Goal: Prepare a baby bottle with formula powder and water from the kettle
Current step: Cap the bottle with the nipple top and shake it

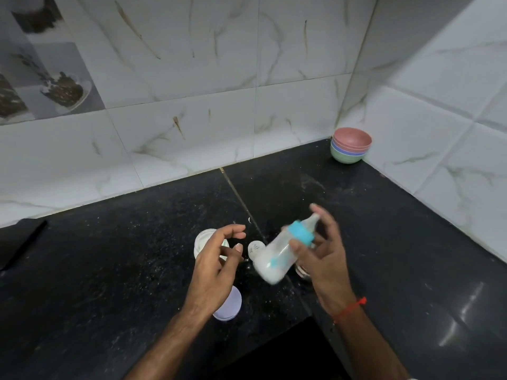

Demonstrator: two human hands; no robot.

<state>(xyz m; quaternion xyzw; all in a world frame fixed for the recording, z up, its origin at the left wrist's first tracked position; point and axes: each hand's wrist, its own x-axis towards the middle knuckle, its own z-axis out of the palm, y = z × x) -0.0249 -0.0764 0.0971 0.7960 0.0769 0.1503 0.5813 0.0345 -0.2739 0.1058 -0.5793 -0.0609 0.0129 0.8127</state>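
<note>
Right hand (322, 259) holds the baby bottle (277, 256) tilted, thumb by its blue collar, teat pointing up and away; the bottle is blurred. Clear plastic shows milky white liquid pooled in the lower end, so powder and water look already in and the top on; mixing seems to be what remains. Left hand (219, 256) hovers just beside it, loosely curled, holding nothing, above an open white container (204, 238) on the speckled black counter (109, 270).

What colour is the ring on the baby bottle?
The ring on the baby bottle is bright turquoise blue, seen in the head view.
</note>
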